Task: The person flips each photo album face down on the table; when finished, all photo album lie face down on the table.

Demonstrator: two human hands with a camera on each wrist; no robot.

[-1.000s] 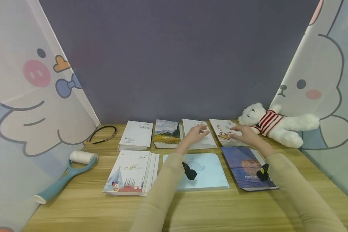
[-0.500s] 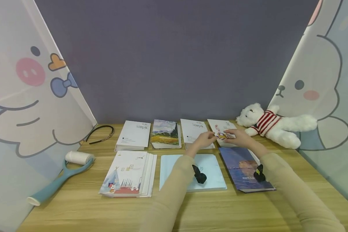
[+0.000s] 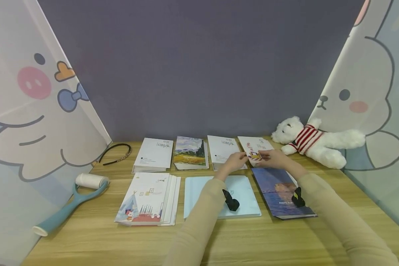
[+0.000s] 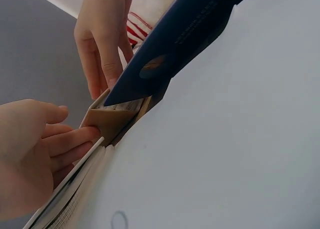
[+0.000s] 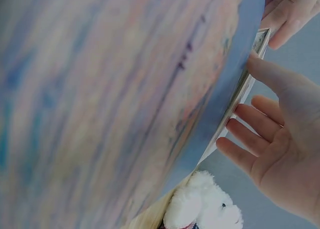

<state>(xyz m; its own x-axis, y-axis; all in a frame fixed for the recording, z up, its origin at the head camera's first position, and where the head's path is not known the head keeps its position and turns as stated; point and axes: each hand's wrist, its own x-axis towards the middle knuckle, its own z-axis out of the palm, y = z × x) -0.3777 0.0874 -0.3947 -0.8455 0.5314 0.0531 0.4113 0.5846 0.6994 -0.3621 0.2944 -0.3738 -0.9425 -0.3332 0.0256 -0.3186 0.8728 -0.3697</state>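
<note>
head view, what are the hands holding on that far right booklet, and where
Both the left hand and right hand grip the white illustrated booklet at its near edge, lifting it.

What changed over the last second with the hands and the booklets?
The left hand left the plain white booklet and joined the right hand at the near edge of the white booklet with red and yellow artwork. The other booklets and white teddy bear stayed put.

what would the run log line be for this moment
left hand: grips white album near edge | right hand: holds same album | album: far row, rightmost | beside: plush bear | surface: wooden table
</note>
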